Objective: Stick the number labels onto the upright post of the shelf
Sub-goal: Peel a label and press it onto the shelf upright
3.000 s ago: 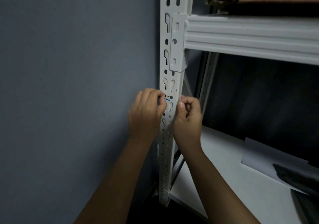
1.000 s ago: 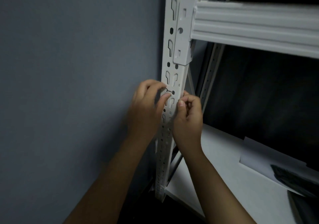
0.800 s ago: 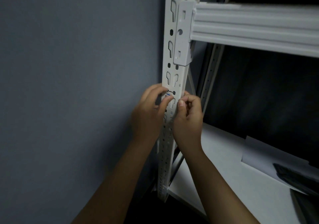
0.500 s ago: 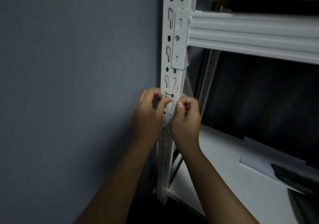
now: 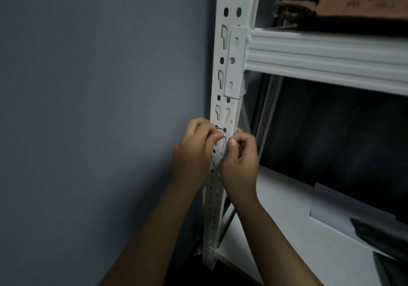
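Nearest, left hand [image 5: 194, 151] and right hand [image 5: 241, 160] curled against the white upright post [image 5: 223, 113], fingertips pinched at a small number label [image 5: 219, 131] on its front face; hard to tell whether actually gripped. Farther right, lower shelf [image 5: 287, 230], then crossbeam [image 5: 326, 58] and cardboard [image 5: 353, 3] above.

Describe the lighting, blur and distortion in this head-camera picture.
Head view: dim, flat light with no glare; the bay under the shelf beam is nearly black. Head view: wide-angle bending makes the upright post lean. Head view: left hand and right hand are slightly soft, and the label is too small to read.
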The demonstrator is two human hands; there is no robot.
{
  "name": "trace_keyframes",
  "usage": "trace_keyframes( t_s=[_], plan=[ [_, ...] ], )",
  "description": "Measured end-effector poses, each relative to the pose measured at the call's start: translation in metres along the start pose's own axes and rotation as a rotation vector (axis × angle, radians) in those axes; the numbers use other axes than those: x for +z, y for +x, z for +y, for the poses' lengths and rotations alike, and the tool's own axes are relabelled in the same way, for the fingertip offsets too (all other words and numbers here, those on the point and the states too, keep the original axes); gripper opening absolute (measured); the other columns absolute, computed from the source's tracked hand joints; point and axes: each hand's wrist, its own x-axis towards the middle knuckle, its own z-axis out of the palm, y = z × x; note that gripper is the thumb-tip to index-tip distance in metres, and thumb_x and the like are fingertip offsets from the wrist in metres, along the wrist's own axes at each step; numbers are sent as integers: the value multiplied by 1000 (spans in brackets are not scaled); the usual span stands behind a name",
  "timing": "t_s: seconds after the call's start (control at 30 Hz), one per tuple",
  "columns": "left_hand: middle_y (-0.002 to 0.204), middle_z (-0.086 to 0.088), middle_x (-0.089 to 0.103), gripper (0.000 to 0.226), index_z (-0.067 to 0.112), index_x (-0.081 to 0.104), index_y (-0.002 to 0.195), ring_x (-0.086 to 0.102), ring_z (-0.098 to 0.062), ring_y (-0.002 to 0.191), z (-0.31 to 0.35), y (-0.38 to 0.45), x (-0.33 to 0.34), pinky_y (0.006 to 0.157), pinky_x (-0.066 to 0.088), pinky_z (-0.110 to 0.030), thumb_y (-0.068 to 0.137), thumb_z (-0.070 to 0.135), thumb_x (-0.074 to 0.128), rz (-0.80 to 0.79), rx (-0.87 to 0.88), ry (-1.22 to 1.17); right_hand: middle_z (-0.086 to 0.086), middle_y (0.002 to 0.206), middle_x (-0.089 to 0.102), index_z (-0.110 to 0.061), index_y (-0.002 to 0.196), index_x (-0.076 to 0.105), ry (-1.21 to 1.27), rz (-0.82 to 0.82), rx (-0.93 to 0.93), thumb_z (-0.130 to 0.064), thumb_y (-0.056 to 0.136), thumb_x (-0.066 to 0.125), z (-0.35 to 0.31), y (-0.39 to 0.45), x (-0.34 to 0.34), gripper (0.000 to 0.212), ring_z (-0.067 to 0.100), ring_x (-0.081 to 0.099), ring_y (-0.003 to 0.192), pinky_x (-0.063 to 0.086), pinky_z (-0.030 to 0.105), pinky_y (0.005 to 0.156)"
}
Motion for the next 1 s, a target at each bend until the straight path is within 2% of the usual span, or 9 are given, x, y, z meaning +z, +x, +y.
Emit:
trace_keyframes(
  t_s=[0.1, 0.17, 0.27, 0.37, 0.5, 0.7, 0.83, 0.93, 1.0],
  plan=[
    [88, 15, 51, 11, 21, 56, 81, 56, -8, 76, -1, 0, -2, 61, 48, -29, 88, 25, 64, -16, -53, -10, 4, 111, 62, -24, 89, 50, -17, 29, -10, -8, 99, 47, 0, -1, 1, 20, 7, 60, 89, 49, 31, 78],
    [85, 17, 53, 11, 22, 56, 86, 58, -5, 79, -1, 0, 0, 61, 47, -25, 87, 26, 66, -4, -103, -56, 6, 116, 61, -28, 89, 50, -28, 29, 4, -10, 99, 47, 0, -1, 1, 21, 20, 63, 97, 52, 37, 81],
    [97, 12, 57, 14, 17, 61, 99, 61, -9, 84, -1, -5, 5, 64, 50, -28, 88, 25, 65, 45, -69, -40, 6, 118, 61, -26, 90, 51, -36, 20, 16, -11, 99, 47, -1, -2, 0, 18, 22, 61, 95, 50, 39, 81],
    [102, 12, 56, 11, 21, 63, 100, 61, -11, 85, 1, -10, 10, 66, 52, -31, 89, 23, 63, 79, -73, -55, 14, 115, 61, -24, 89, 51, -43, 26, 7, -11, 99, 47, 0, -1, 1, 17, 22, 59, 92, 50, 43, 81],
    [96, 21, 49, 4, 22, 61, 85, 57, -6, 78, 2, -9, 9, 59, 46, -25, 88, 21, 63, 72, -91, -16, -2, 117, 61, -23, 89, 51, -38, 31, 8, -9, 99, 47, 0, -2, 1, 17, 11, 60, 107, 52, 39, 90],
    [90, 17, 54, 10, 26, 58, 89, 61, -5, 85, 1, -6, 7, 66, 53, -38, 85, 25, 68, 57, -188, -144, -6, 119, 61, -17, 94, 52, -31, 15, 13, -10, 99, 46, 4, -1, 0, 10, 8, 61, 107, 53, 44, 89],
    [94, 17, 59, 11, 29, 59, 91, 62, -1, 85, 1, -5, 6, 71, 55, -34, 86, 22, 67, 72, -244, -209, -13, 118, 59, -17, 93, 53, 6, 5, 14, -8, 98, 47, 4, 0, -2, 12, -3, 60, 105, 50, 29, 87],
    [94, 15, 60, 7, 25, 63, 95, 62, -1, 85, -2, -6, 7, 68, 55, -27, 89, 22, 64, 83, -207, -180, -13, 118, 59, -13, 95, 53, 3, -6, 13, -8, 99, 47, 6, 2, -4, 9, -9, 59, 98, 50, 18, 80],
    [99, 11, 62, 8, 22, 64, 98, 61, -2, 86, -4, -7, 8, 66, 53, -23, 90, 23, 62, 81, -175, -141, -12, 120, 58, -15, 94, 52, 1, -8, 10, -9, 99, 46, 7, 2, -4, 10, -6, 60, 97, 51, 18, 77]
  ],
)
